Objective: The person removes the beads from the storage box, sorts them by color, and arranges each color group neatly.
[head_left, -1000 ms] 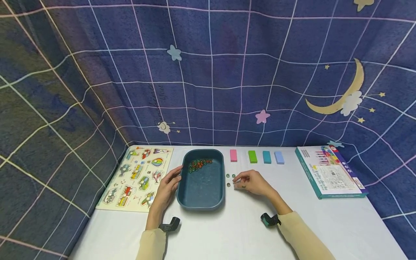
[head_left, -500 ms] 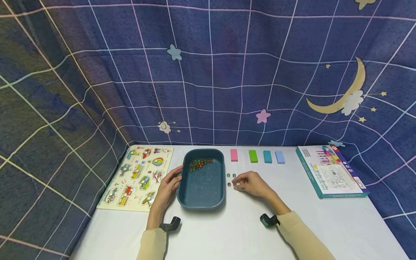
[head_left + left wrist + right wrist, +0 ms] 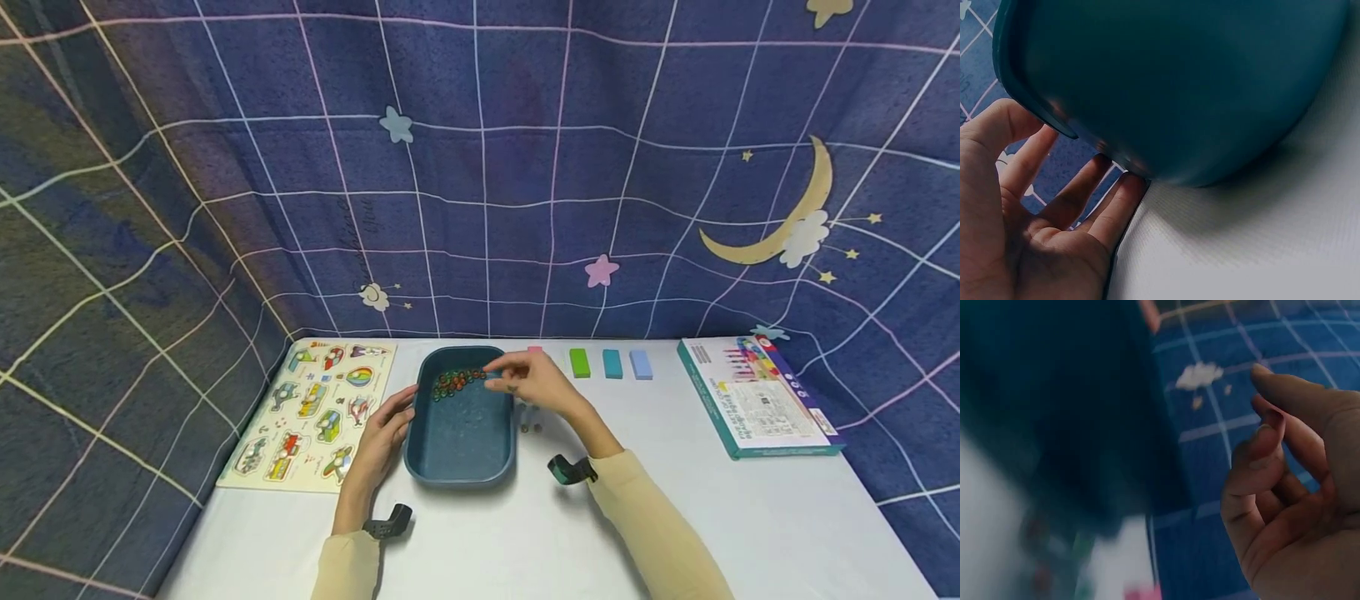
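A dark teal tray [image 3: 459,454] stands mid-table with a cluster of small red and green beads [image 3: 457,381] at its far end. My left hand [image 3: 384,433] rests flat against the tray's left wall [image 3: 1179,81], its fingers [image 3: 1110,206] nearly straight. My right hand [image 3: 517,379] hovers over the tray's far right rim, close to the beads. Its fingers [image 3: 1260,462] are loosely curled, thumb apart, and nothing shows between them. A few beads [image 3: 531,426] lie on the table just right of the tray.
Behind the right hand stand a half-hidden pink block [image 3: 534,351], a green block [image 3: 580,363], a teal block [image 3: 612,363] and a light blue block [image 3: 641,364]. A picture puzzle board [image 3: 311,412] lies left, a boxed set [image 3: 753,396] right. Blue cloth walls the table.
My right hand has left the loose beads on the table and moved up and left over the tray's far end. The left hand has stayed at the tray's side.
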`<state>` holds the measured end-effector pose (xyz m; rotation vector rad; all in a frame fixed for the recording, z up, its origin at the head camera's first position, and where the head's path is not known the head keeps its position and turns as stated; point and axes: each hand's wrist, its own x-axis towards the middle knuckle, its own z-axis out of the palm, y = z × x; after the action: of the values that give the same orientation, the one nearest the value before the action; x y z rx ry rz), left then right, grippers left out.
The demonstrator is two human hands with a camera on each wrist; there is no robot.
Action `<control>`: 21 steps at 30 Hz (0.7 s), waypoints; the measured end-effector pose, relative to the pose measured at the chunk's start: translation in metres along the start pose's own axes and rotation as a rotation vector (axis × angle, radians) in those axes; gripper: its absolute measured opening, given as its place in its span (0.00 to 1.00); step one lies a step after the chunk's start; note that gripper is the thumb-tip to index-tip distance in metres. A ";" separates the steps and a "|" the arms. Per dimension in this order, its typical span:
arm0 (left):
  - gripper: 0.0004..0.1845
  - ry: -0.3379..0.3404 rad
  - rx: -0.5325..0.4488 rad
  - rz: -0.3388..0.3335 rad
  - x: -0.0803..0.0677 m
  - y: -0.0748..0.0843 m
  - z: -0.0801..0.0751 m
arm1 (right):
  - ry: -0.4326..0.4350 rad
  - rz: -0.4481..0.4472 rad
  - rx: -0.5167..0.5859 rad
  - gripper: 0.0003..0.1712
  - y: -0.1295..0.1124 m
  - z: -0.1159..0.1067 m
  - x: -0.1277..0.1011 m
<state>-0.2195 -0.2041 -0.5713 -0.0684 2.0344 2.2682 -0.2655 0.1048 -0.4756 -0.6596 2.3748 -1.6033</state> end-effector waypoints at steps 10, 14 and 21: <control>0.27 -0.014 -0.010 0.026 0.002 0.002 -0.001 | -0.043 0.115 0.089 0.17 -0.014 0.062 0.072; 0.27 -0.015 0.003 0.028 0.001 0.002 -0.001 | -0.073 0.188 -0.050 0.12 0.005 0.082 0.080; 0.28 -0.025 -0.026 0.012 0.000 0.000 -0.001 | -0.075 0.192 -0.241 0.13 0.021 0.097 0.081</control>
<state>-0.2194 -0.2054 -0.5713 -0.0295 1.9991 2.2907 -0.3032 -0.0067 -0.5262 -0.5039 2.5107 -1.2076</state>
